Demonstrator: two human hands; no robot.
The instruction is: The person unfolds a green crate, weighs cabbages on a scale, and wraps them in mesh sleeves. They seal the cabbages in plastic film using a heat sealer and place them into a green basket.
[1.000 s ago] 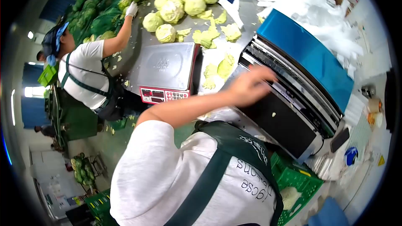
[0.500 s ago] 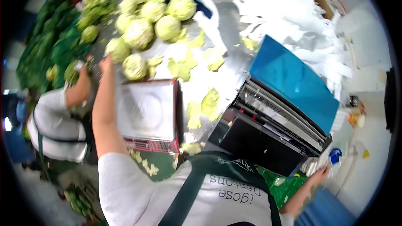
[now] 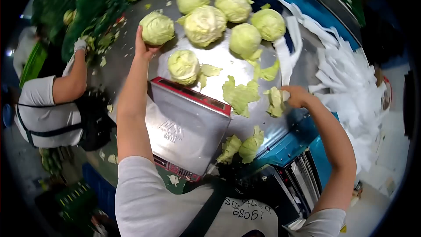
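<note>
My left hand (image 3: 147,48) is wrapped round the lower left side of a pale green cabbage (image 3: 157,28). Further right, my right hand (image 3: 298,96) has its fingers closed at the edge of a loose cabbage leaf piece (image 3: 275,102). Between the hands, a smaller cabbage (image 3: 183,66) rests just behind the scale (image 3: 188,125), which has a silver plate and red edges. Several more cabbages, one large and whitish (image 3: 205,25), are grouped on the metal table (image 3: 263,131). Torn leaves (image 3: 240,94) lie in front of them.
A co-worker (image 3: 50,105) stands at the left beside green netting (image 3: 94,6). White strips (image 3: 346,92) are heaped at the right. A blue and black machine (image 3: 302,171) sits near my right forearm. Leaf scraps are scattered at the left.
The view has turned toward the cabbages. My left hand has gone from the machine to a cabbage and now wraps it. My right hand has come from the lower right to the leaf piece.
</note>
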